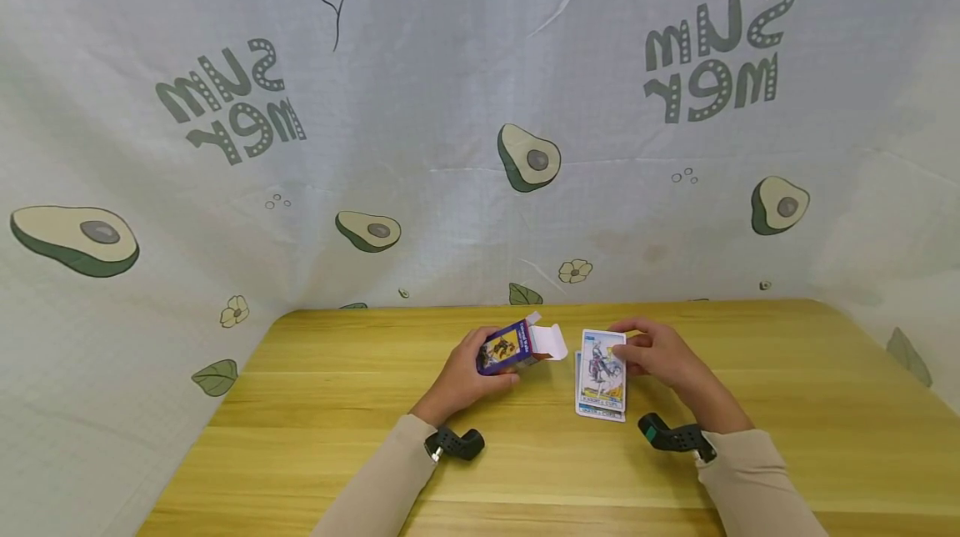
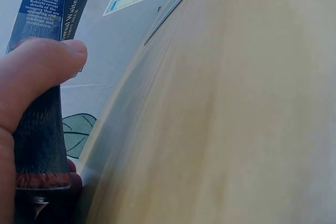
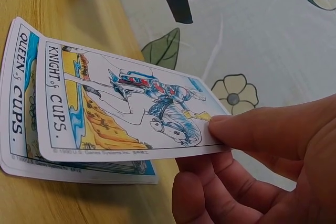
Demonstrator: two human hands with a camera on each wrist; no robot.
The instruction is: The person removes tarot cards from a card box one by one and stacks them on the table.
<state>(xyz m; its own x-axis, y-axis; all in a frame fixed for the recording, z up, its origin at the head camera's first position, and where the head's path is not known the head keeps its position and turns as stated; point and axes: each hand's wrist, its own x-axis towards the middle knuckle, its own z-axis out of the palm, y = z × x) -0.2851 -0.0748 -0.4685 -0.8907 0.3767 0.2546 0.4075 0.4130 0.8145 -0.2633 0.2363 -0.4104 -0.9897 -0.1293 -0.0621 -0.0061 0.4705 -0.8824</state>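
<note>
My left hand (image 1: pixel 467 372) grips a blue tarot card box (image 1: pixel 504 348) above the table, thumb along its narrow side in the left wrist view. The box's white end flap (image 1: pixel 550 341) stands out toward the right. With thumb and fingers, my right hand (image 1: pixel 660 353) pinches the Knight of Cups card (image 3: pixel 126 103) by its edge. Beneath that card lies a Queen of Cups card (image 3: pixel 17 98), offset so its title shows. How many cards are under it cannot be told.
A yellow wood-grain table (image 1: pixel 337 437) spreads under both hands. Behind it hangs a pale cloth (image 1: pixel 450 87) printed with avocados, leaves and lettering, which meets the table's back edge. Each wrist wears a small black camera (image 1: pixel 453 443).
</note>
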